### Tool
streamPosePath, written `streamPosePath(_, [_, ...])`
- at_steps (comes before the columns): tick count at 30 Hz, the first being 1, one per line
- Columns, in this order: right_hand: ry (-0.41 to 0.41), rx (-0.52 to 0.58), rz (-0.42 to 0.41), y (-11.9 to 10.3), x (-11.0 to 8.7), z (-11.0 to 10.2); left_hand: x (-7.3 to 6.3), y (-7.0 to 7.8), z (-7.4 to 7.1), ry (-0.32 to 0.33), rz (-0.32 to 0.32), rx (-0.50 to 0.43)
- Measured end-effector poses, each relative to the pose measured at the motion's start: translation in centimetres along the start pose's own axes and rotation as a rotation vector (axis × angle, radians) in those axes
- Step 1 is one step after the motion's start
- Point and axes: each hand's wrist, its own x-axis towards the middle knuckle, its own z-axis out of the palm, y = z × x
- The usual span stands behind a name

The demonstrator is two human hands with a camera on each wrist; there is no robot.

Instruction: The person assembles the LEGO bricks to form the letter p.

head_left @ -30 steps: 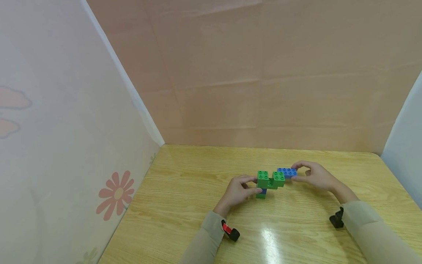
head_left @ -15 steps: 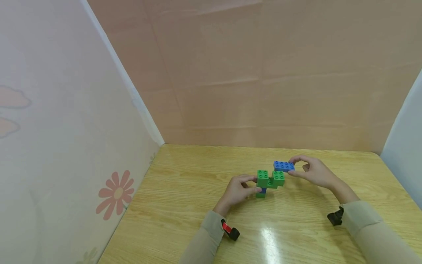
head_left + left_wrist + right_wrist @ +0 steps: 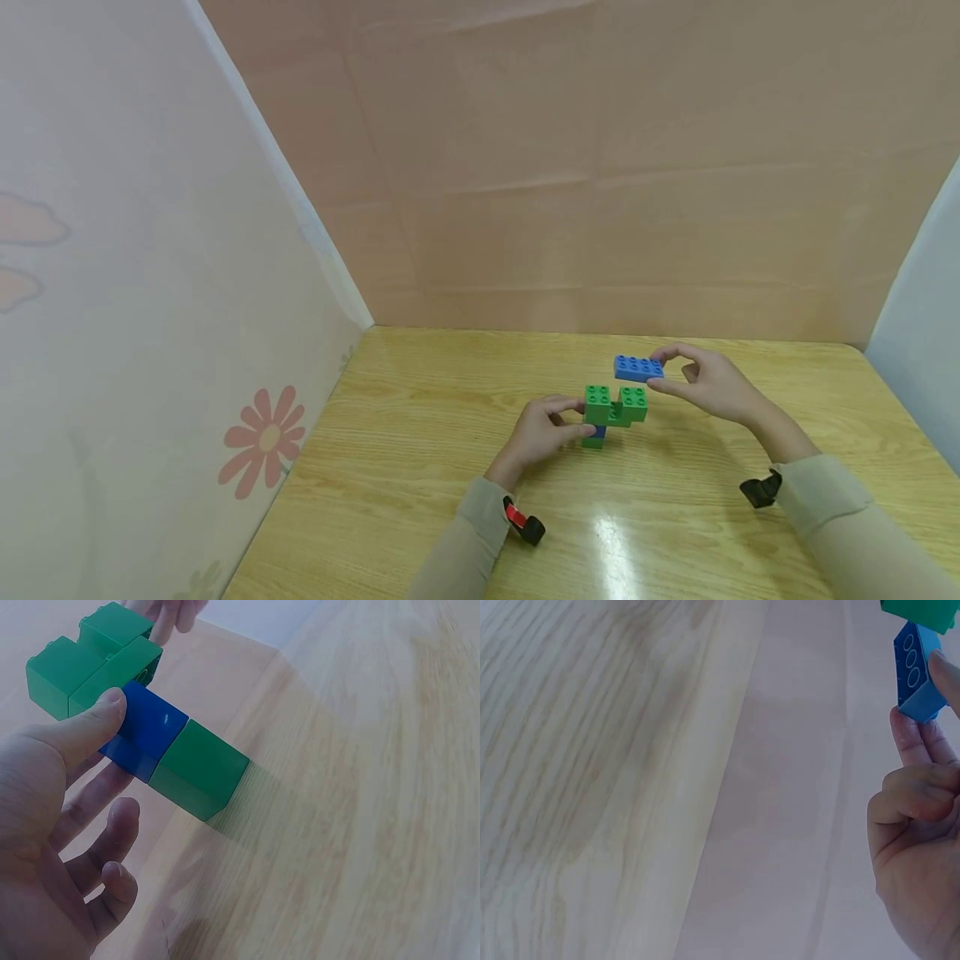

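My left hand (image 3: pixel 542 431) grips a built-up stack of toy building bricks between thumb and fingers, steadying it upright on the table. From the bottom the stack has a green brick (image 3: pixel 199 771), a blue brick (image 3: pixel 146 733) under my thumb, then a flat-lying green brick (image 3: pixel 118 671) bearing two small green bricks (image 3: pixel 597 406) with a gap between them. My right hand (image 3: pixel 708 383) pinches the right end of a long blue brick (image 3: pixel 637 368), studs up. It hangs just above and behind the stack's top; its hollow underside shows in the right wrist view.
The wooden table (image 3: pixel 420 433) ends at a brown-papered wall (image 3: pixel 600 208) behind. A pale wall (image 3: pixel 150 292) with a printed flower borders the left side, another pale wall (image 3: pixel 922 317) the right. Each wrist carries a black strap device (image 3: pixel 761 490).
My right hand has lifted the long blue brick and carried it left, from beside the stack's right end to above it. The left hand and the stack stay put.
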Motion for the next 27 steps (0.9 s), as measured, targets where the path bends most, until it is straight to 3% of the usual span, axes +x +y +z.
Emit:
streamPosePath(13, [0.022, -0.024, -0.094, -2.9, 0.0, 0.0, 0.1, -0.1, 0.0, 0.001, 0.005, 0.011])
streamPosePath(22, [0.040, -0.049, -0.219, -4.2, 0.2, 0.7, 0.2, -0.2, 0.0, -0.007, 0.027, 0.006])
streamPosePath(27, [0.030, -0.046, -0.233, -4.6, 0.1, 1.2, 0.2, -0.3, 0.0, -0.009, 0.027, 0.005])
